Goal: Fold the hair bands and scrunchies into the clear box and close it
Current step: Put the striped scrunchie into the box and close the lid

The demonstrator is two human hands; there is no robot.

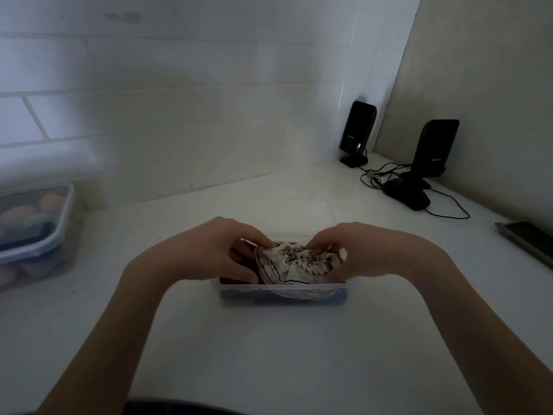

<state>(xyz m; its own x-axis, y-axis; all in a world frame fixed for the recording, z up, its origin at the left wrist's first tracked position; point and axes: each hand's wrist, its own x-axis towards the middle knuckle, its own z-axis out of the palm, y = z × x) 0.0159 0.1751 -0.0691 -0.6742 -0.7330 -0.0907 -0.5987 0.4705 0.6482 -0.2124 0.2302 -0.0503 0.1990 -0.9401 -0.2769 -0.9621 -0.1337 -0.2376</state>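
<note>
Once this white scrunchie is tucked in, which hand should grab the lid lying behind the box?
Probably the right hand. The clear lid lies behind the clear box, reaching further toward the right, nearer that hand. The left hand can keep pressing the white scrunchie down.

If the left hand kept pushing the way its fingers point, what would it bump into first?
The left hand points right and down into the clear box, already gripping the pale patterned scrunchie. It would likely squash that first, then meet the right hand on the other side. Depth is unclear.
</note>
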